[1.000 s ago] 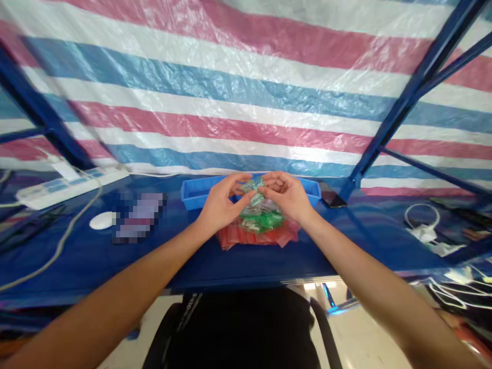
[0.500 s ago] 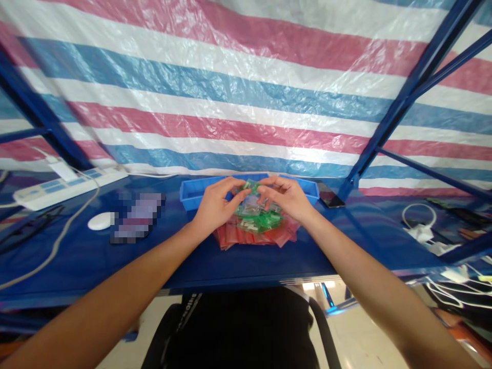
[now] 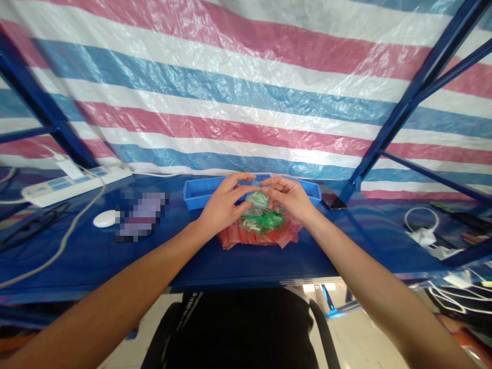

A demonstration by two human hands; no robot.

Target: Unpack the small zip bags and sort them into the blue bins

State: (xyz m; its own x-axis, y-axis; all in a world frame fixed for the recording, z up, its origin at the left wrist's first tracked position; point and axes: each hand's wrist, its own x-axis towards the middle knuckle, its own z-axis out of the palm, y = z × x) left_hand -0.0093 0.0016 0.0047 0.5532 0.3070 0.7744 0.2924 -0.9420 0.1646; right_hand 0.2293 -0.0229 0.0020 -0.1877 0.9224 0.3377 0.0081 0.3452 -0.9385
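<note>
Right hand (image 3: 292,200) pinching a greenish packet (image 3: 257,200); left hand (image 3: 220,205) loosely spread beside it; a slack pinch could spill it onto the green packets (image 3: 266,222)!

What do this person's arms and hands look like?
They are human. The left hand and right hand wear no gloves; I can make out no rings. No sleeve, watch or bracelet shows on the left forearm or right forearm.

With our right hand (image 3: 290,200) we pinch a small greenish packet (image 3: 257,200), our left hand (image 3: 220,206) close beside it, above green packets (image 3: 266,221) and red packets (image 3: 246,238) on the blue table (image 3: 215,266).
</note>
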